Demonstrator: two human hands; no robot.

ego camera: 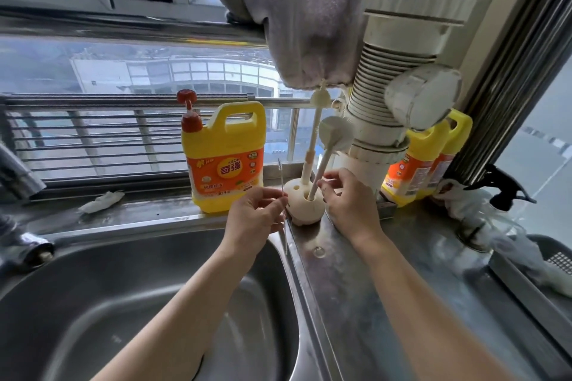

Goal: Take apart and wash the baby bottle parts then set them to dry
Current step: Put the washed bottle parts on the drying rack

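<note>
fetching brushes, my left hand (257,215) pinched the thin brush (285,240), my right hand (351,206) pinched the long brush (325,161) in its holder (305,209), likely due a straight lift; bottle parts were out of view.

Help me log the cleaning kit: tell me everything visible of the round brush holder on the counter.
The brush holder is a cream-white dome, plastic by its look, upright on the steel counter right of the sink, beside the yellow detergent jug. Its top has round holes: one small hole is empty, two hold a tall brush and a round-headed brush. The right hand pinches the latter's handle just above it; the left hand holds a thin wire brush on its sink side.
</note>
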